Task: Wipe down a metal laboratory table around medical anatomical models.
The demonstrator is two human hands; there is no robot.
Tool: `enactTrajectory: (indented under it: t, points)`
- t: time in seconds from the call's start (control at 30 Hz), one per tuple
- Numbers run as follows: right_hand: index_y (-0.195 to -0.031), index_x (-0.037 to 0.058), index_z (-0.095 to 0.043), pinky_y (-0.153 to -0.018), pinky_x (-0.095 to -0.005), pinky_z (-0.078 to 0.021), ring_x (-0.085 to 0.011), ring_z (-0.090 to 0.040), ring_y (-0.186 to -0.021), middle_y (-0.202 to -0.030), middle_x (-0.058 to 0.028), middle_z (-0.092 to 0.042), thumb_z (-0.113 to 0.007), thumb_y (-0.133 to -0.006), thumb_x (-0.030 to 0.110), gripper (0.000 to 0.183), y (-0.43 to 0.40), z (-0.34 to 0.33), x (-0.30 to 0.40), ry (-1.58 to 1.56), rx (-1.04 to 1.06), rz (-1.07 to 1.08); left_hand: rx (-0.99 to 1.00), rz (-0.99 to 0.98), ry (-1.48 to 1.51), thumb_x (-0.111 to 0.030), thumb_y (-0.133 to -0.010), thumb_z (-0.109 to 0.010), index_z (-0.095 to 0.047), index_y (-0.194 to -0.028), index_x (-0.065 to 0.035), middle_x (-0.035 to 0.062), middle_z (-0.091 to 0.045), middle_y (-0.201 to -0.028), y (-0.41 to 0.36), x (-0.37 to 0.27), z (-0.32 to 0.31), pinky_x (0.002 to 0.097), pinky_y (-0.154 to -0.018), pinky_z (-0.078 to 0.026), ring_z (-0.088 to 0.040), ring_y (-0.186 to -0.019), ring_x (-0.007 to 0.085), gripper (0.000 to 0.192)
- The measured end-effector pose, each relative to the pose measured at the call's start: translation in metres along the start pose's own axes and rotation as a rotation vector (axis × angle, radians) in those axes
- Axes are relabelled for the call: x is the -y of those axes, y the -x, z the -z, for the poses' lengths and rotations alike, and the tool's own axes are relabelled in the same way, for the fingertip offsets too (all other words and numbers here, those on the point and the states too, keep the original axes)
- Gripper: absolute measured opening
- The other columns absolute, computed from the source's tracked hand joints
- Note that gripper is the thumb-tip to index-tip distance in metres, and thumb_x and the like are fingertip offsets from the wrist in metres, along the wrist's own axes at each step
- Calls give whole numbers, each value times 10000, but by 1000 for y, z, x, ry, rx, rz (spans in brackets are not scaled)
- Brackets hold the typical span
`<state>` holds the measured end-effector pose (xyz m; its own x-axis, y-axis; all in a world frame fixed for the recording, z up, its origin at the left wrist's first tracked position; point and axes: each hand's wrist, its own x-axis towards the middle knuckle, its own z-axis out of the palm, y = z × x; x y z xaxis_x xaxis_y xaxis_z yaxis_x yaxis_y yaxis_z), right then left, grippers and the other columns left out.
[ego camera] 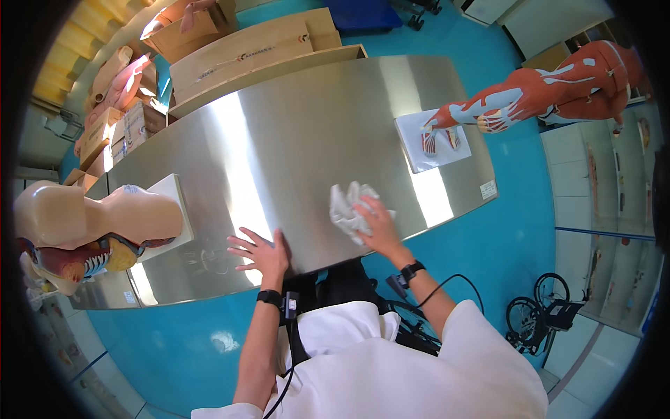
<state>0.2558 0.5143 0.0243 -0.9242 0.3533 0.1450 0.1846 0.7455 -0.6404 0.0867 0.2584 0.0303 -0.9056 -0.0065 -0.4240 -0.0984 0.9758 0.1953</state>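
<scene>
My right hand (381,228) holds a crumpled white cloth (345,209) against the stainless steel tabletop (309,141), right of the middle. Fingers spread, my left hand (266,255) rests near the table's front edge with nothing in it. To its left, an anatomical torso model (131,209) with exposed organs stands on a white base (172,201). A muscle figure model (523,97) is at the far right, its feet on a white base plate (442,157). Part of the cloth is hidden under my right fingers.
Long cardboard boxes (251,57) line the table's far side. More boxes (102,136) and mannequin parts (123,86) sit at the far left. A wheelchair (544,314) stands on the blue floor at right, beside glass-fronted cabinets (610,183). Cables (463,280) hang from my wristbands.
</scene>
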Motion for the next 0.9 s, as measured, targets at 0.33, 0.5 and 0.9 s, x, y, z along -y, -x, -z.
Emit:
enactTrajectory:
  t: [0.33, 0.5, 0.9]
  points:
    - [-1356, 29, -552, -1094, -534, -406, -438, -504, -1283, -1369, -227, -542, -752, -827, 159, 580, 62, 138, -233, 391, -705, -612, 117, 111, -64, -909, -795, -527, 193, -1625, -83, 310, 323, -1627, -6, -18, -11, 845, -1069, 48, 321, -1470, 561, 1374]
    - [-1363, 14, -542, -1087, -560, -401, -474, -467, -1303, -1413, -253, -500, -721, -833, 222, 597, 40, 84, -171, 486, -659, -642, 157, 132, -58, -906, -781, -551, 211, -1622, -99, 298, 347, -1621, -9, -18, -8, 839, -1071, 64, 348, -1462, 549, 1393]
    - [-1450, 151, -555, -1166, -513, -384, -394, -444, -1423, -1508, -181, -496, -764, -762, 146, 719, 82, 141, -162, 169, 34, -68, 183, 129, -32, -931, -750, -562, 206, -1624, -102, 295, 360, -1615, -14, -4, -10, 837, -1064, 88, 367, -1452, 547, 1429]
